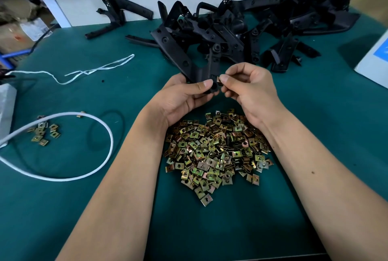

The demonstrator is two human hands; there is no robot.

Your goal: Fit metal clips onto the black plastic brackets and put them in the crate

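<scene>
Loose metal clips (216, 155) form a heap on the green mat (231, 229) at 6 o'clock. Above the heap, the left hand (184, 101) grips the lower end of a black bracket (197, 65), thumb on top. At 3 o'clock of it, the right hand (249, 90) pinches one clip (218, 80) against the bracket edge. Further brackets (252, 23) lie piled at 12 o'clock.
</scene>
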